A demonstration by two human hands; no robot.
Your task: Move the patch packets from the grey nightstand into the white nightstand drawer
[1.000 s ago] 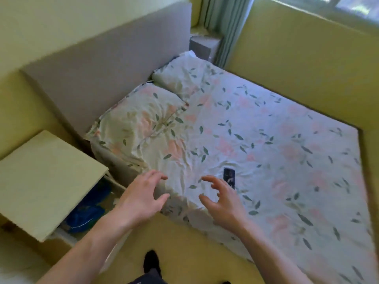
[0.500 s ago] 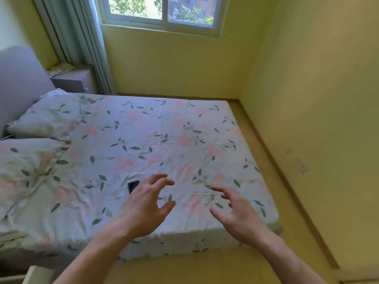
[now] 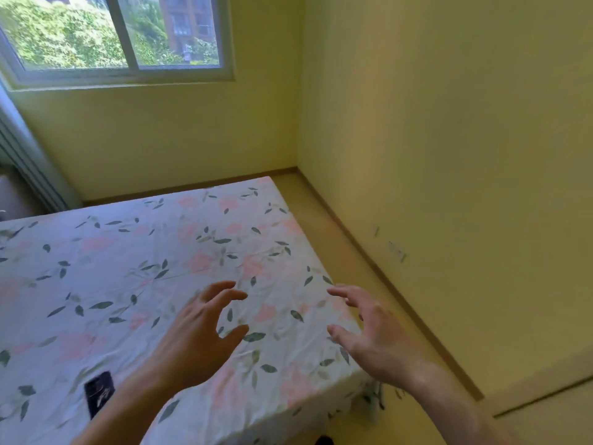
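Observation:
My left hand (image 3: 202,335) hovers over the foot of the bed with fingers spread and loosely bent, holding nothing. Held the same way, my right hand (image 3: 372,335) floats above the bed's near right corner, also empty. A small dark packet (image 3: 98,393) lies flat on the flowered sheet, just left of my left forearm. Neither nightstand shows fully; a dim grey edge (image 3: 12,194) at the far left beside the curtain may be the grey one.
The bed (image 3: 128,268) with its flowered sheet fills the lower left. A strip of bare floor (image 3: 369,268) runs between the bed and the yellow right wall. A window (image 3: 122,36) sits above the far wall, a curtain (image 3: 22,162) at its left.
The view has swung right, away from the white nightstand and pillows toward the room's far corner. The dark packet has slid to the lower left of the picture. Both hands stay empty.

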